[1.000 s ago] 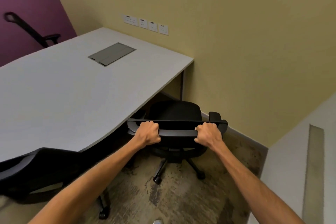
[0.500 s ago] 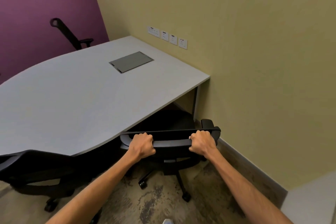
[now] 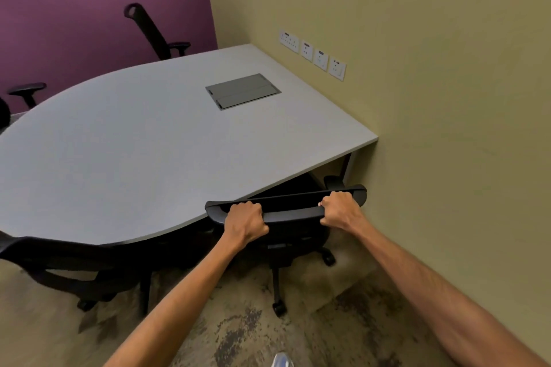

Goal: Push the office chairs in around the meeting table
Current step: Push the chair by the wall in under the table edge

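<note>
Here, at the grey table [image 3: 125, 140], you stand with both arms stretched toward a black chair [image 3: 286, 217] tucked against the table's near edge, close to its right corner by the yellow wall [image 3: 432, 98]. Your left hand [image 3: 246, 222] is clenched around the left part of the chair's top rail, fingers wrapped fully over it; your right hand [image 3: 338, 210] is closed the same way on the rail's right end. The chair's seat sits beneath the tabletop, and its castors rest on the mottled carpet [image 3: 238, 322] just outside the table's edge. A second chair [image 3: 59, 259] stands at the table's near left edge, its back touching the rim. A third chair [image 3: 152, 30] rises beyond the table's far side, against the purple wall [image 3: 74, 3]. A grey cable hatch [image 3: 243, 91] lies flush in the tabletop toward the yellow wall, below a row of sockets [image 3: 313, 53].
</note>
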{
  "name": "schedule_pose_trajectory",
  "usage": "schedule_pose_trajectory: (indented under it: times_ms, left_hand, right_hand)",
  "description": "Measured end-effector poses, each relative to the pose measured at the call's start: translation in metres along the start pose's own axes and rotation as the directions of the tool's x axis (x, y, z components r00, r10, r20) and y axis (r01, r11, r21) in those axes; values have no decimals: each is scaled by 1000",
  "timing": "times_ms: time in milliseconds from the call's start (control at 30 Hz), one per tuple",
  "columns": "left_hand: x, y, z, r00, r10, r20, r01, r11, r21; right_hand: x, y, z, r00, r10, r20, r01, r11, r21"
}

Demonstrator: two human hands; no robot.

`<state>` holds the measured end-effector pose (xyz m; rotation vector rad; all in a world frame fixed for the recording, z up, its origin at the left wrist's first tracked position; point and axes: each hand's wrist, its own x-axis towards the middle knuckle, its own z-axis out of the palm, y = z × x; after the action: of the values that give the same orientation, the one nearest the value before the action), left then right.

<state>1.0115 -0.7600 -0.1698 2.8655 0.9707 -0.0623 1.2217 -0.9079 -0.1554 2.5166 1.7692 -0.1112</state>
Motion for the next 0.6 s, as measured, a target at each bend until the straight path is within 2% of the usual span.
schedule_pose_trajectory:
  times_ms: [600]
  left_hand:
    - [98, 84, -2, 957, -290, 0, 290, 955, -59]
  right_hand:
    - [114, 132, -9, 961, -273, 50, 277, 957, -83]
